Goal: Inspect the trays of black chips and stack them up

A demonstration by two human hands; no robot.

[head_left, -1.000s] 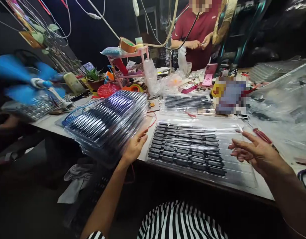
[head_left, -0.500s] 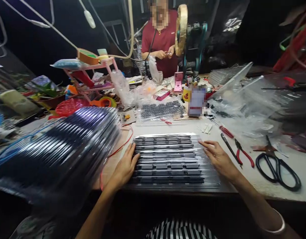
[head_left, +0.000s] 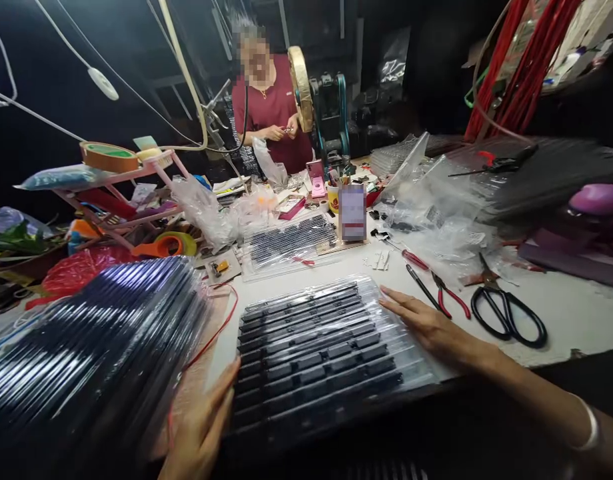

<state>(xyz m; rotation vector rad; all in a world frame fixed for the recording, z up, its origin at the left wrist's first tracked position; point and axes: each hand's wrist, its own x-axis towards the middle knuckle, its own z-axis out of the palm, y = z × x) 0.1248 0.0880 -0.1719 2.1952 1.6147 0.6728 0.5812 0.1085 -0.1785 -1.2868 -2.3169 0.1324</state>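
A clear plastic tray (head_left: 311,347) filled with rows of dark strips lies at the table's front edge, slightly tilted. My left hand (head_left: 201,423) is at its left edge, the fingers together against the side. My right hand (head_left: 421,323) touches the tray's upper right edge, fingers stretched out. Left of the tray rises a tall stack of similar filled trays (head_left: 101,333). Behind it lies another clear tray (head_left: 291,243) with dark strips.
Scissors (head_left: 509,317), red-handled pliers (head_left: 451,297) and a screwdriver (head_left: 414,259) lie to the right. Plastic bags (head_left: 436,220) pile up behind them. A phone (head_left: 353,213) stands upright at the back. A person in a red shirt (head_left: 274,93) is across the table.
The view has turned to the right. The tray has come nearer to me and now lies askew, with my left hand lower along its left side.
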